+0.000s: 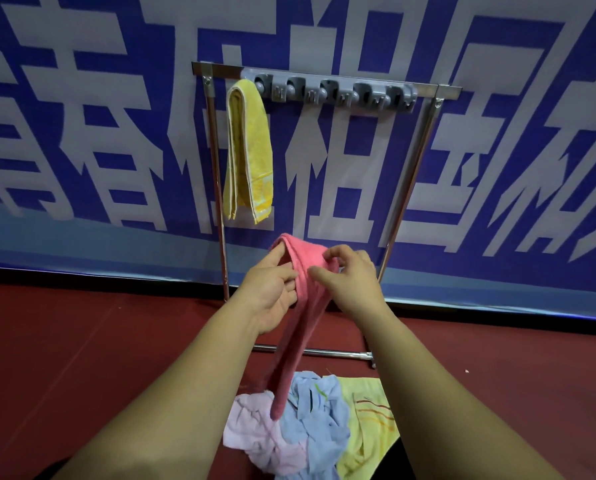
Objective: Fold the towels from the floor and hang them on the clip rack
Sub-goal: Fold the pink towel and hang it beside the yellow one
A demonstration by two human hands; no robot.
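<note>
Left hand (272, 296) and right hand (352, 282) pinching pink towel (305, 323); long axis vertical, fold uppermost

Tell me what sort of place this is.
Probably an indoor hall staged for recording, not a home: dark red floor, a big blue banner with white characters behind, and a freestanding chrome clip rack.

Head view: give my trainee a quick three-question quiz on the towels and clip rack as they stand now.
1. True or false: two towels hang on the clip rack.
2. Which towel do the left hand and right hand hold? A blue, B pink, C lilac.
3. How many towels lie piled on the floor?
Key: 1 false, only the yellow towel; 2 B, the pink towel; 3 three.
</note>
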